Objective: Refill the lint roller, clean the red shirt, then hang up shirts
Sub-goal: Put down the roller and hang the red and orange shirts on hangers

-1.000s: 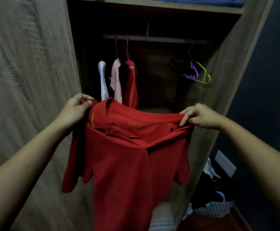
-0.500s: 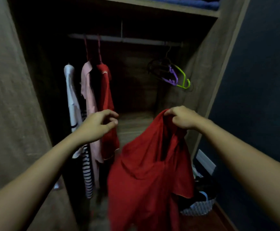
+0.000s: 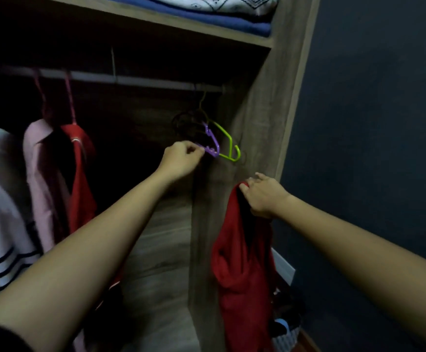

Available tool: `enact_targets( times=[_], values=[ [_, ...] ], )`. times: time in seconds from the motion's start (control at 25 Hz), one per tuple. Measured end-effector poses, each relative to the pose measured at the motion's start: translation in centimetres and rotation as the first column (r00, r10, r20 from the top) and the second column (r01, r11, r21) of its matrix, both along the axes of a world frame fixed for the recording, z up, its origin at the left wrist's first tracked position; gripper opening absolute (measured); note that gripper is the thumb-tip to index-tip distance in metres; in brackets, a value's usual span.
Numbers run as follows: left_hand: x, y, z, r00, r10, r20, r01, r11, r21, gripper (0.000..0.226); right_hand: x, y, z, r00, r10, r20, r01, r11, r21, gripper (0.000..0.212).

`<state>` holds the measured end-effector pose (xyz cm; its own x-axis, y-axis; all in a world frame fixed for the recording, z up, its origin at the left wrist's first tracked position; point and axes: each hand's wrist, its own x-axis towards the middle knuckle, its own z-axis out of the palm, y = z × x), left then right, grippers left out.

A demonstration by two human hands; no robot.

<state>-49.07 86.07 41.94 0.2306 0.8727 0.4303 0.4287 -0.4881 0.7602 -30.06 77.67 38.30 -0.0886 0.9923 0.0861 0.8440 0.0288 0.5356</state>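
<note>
Red shirt (image 3: 242, 270) now dangles bunched from the right hand (image 3: 265, 194) alone, gripped at its top, near right. The left hand (image 3: 181, 161) has let go and pinches the purple hanger (image 3: 213, 146) on the far rail (image 3: 143, 81), so hanging likely comes next.

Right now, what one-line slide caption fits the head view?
Left hand pinches a purple hanger inside the wardrobe while the right hand holds the red shirt by its top.
</note>
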Motion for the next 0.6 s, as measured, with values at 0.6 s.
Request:
enact_targets(
  times=[0.6],
  values=[
    [9.8,10.0,3.0,0.929,0.071,0.363,-0.007,0.984,-0.176,0.05,1.6,1.8,0.3,0.999,0.05,-0.001,-0.05,0.999,0.005,0.053]
  ],
)
